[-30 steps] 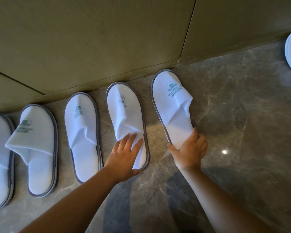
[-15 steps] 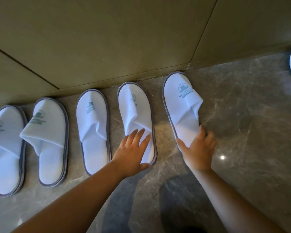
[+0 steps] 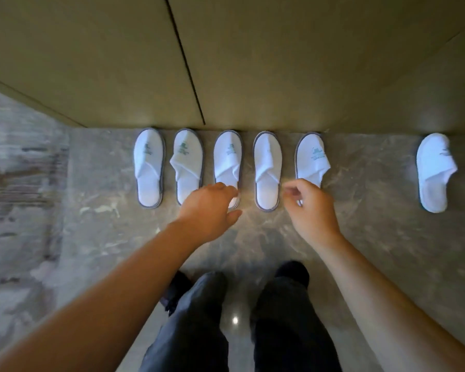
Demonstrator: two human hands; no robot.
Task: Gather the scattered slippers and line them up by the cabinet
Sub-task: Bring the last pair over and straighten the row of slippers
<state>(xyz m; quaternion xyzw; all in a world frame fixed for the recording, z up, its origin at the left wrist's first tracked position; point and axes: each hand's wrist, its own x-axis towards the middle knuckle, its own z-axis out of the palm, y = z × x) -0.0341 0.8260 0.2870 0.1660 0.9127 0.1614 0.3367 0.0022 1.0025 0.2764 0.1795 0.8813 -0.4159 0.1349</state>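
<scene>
White slippers [image 3: 267, 170] line the cabinet [image 3: 253, 63]; left hand [image 3: 212, 210] and right hand [image 3: 313, 208] loosely curled, each grip empty.

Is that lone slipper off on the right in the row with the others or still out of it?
Out of the row. The lone slipper lies toe to the cabinet like the five lined-up slippers, but a wide stretch of bare floor separates it from them.

We see our bare forearms [image 3: 134, 267], no sleeves on them, dark grey trousers [image 3: 287, 326] on both legs, and black shoes [image 3: 293, 269] beneath the cuffs.
</scene>
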